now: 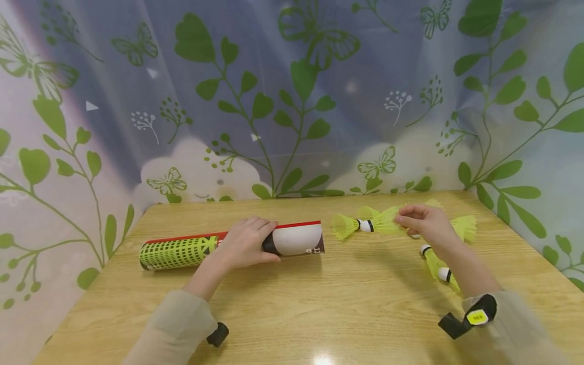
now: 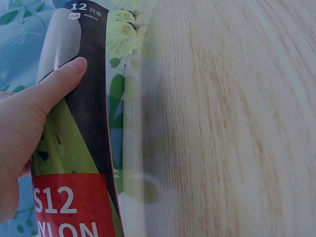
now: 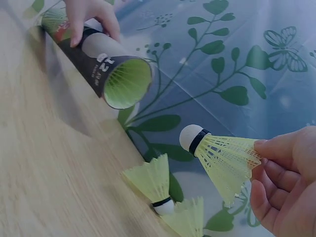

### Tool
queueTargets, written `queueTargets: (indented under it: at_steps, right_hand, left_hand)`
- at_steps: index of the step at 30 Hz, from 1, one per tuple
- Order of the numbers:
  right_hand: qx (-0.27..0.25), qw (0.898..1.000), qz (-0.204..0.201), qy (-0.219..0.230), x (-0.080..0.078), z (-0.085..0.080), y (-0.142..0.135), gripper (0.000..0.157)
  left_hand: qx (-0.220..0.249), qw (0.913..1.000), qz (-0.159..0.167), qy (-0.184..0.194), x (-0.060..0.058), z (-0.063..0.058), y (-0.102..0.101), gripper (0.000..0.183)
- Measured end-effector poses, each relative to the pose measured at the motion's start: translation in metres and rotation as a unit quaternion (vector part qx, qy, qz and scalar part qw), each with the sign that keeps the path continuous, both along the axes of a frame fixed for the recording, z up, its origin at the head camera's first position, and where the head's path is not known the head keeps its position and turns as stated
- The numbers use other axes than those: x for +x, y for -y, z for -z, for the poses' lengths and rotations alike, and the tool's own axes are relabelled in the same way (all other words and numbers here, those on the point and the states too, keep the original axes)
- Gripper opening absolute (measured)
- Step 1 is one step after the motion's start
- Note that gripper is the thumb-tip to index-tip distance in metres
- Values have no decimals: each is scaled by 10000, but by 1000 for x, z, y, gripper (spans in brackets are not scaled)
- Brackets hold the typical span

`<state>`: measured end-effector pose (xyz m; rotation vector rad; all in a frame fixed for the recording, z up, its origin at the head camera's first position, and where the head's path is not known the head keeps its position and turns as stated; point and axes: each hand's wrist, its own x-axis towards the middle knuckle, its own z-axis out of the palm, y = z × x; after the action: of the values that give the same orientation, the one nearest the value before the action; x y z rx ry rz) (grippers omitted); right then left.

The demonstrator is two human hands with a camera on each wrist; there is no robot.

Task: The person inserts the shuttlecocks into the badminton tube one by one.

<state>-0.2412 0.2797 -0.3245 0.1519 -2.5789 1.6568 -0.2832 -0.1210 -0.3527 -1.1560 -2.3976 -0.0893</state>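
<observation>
My left hand (image 1: 248, 242) grips a printed shuttlecock tube (image 1: 180, 253) lying on its side on the table, with the thumb along its near side (image 2: 66, 81). The tube's right end is uncapped, and a yellow-green shuttlecock skirt (image 3: 129, 84) shows inside it in the right wrist view. My right hand (image 3: 289, 180) pinches the skirt edge of a yellow nylon shuttlecock (image 3: 222, 155) between thumb and fingers. Its white cork (image 3: 191, 138) points left, toward the tube opening, and sits apart from it. In the head view this shuttlecock (image 1: 385, 223) overlaps others on the table.
Beyond the held one, loose shuttlecocks lie on the wooden table (image 1: 292, 314), one with its skirt (image 1: 344, 227) to the left. Several more, such as this one (image 1: 464, 228) and this pair's nearer cork (image 1: 444, 274), lie around my right forearm. A leaf-patterned curtain (image 1: 255, 167) borders the table's back.
</observation>
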Motion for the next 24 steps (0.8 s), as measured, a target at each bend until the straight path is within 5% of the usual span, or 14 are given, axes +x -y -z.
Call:
queueTargets:
  at_steps: [24]
  right_hand:
    - [-157,9990,-398,-160,-12,16,63,29]
  left_hand:
    - [-39,10000,14,-5,0,0,-3,74]
